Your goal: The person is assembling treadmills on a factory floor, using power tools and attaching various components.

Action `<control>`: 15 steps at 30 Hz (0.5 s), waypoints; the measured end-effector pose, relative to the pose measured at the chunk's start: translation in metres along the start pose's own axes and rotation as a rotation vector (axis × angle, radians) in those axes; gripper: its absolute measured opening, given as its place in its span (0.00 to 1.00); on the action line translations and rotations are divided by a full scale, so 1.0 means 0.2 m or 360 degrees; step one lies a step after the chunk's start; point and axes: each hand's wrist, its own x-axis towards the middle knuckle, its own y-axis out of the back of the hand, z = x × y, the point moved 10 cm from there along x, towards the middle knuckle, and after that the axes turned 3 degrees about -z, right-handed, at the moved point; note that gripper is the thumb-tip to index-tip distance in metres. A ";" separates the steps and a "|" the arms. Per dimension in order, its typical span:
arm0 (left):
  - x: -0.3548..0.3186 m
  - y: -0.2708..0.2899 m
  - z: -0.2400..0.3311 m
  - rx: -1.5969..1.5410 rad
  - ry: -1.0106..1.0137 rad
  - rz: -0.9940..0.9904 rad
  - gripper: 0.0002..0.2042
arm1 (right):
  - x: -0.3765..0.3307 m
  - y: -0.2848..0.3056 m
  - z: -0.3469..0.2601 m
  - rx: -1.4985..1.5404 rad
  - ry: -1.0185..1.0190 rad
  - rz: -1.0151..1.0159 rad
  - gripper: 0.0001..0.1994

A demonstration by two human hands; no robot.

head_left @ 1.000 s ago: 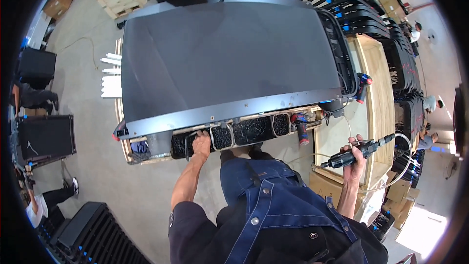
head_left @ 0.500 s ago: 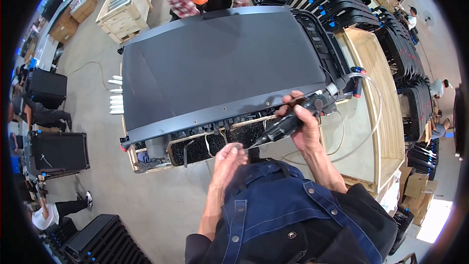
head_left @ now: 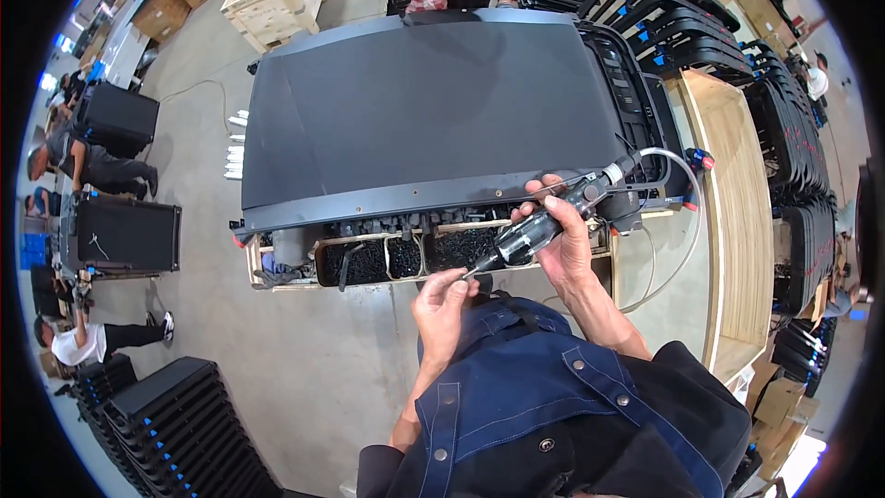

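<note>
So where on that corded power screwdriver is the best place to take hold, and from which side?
Grip the power screwdriver around its thick mid-body, from the near side, as the right hand does. It lies slanted, bit end low-left by the left hand, cord end up-right toward the large dark panel, so both ends are taken.

The right hand [head_left: 564,238], a second ago low at the person's side, has carried the corded power screwdriver [head_left: 544,221] up before the flat black panel [head_left: 433,120], while the left hand [head_left: 442,306] has left the screw tray [head_left: 406,258] and pinches at the driver's tip.
</note>
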 end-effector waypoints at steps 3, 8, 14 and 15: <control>-0.01 -0.05 0.23 0.0828 -0.0617 0.0201 0.07 | 0.00 0.08 0.04 0.0061 -0.0045 0.0169 0.23; 0.17 -0.01 0.01 0.0245 0.0120 -0.0107 0.05 | 0.01 0.09 0.03 -0.0089 0.0119 0.0221 0.24; 0.46 -0.09 -0.23 -0.1447 0.0631 -0.0244 0.14 | 0.13 -0.43 -0.01 -0.0695 0.0606 -0.0346 0.25; 0.53 -0.13 -0.18 -0.1643 0.0578 -0.0314 0.14 | 0.16 -0.51 0.02 -0.0787 0.0653 -0.0405 0.25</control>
